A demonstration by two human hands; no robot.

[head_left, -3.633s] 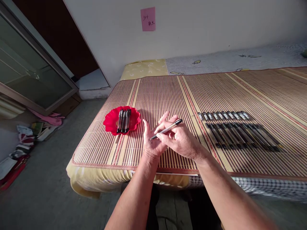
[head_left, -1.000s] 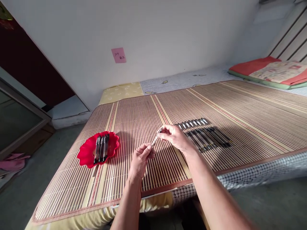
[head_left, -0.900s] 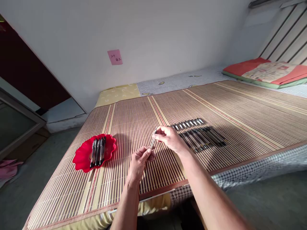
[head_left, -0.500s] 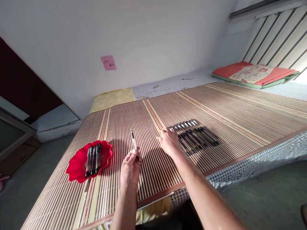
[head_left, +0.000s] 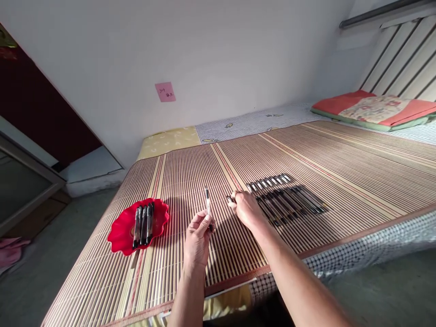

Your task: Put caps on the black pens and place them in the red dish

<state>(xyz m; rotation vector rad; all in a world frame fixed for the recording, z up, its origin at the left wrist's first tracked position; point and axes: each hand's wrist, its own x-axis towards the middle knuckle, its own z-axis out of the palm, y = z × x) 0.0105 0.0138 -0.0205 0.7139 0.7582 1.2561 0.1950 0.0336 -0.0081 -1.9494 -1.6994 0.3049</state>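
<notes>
My left hand (head_left: 197,234) grips a pen (head_left: 207,204) by its lower end, with the pen pointing up and away over the bamboo mat (head_left: 334,159). My right hand (head_left: 245,210) is closed around a small pen cap (head_left: 230,199) beside the left end of a row of caps (head_left: 269,182). Just behind that hand lies a row of several pens (head_left: 289,203). A red scalloped dish (head_left: 120,236) with several capped pens (head_left: 143,219) sits on the mat to the left of my left hand.
The mat covers a bed against a white wall with a pink note (head_left: 165,91). A red and patterned pillow (head_left: 371,109) lies at the far right. A glass door (head_left: 20,186) and grey floor are to the left. The bed's front edge (head_left: 340,259) runs below my arms.
Both hands held one pen together; now the left hand alone holds it upright. The right hand went to the row of caps and drew back with a cap.
</notes>
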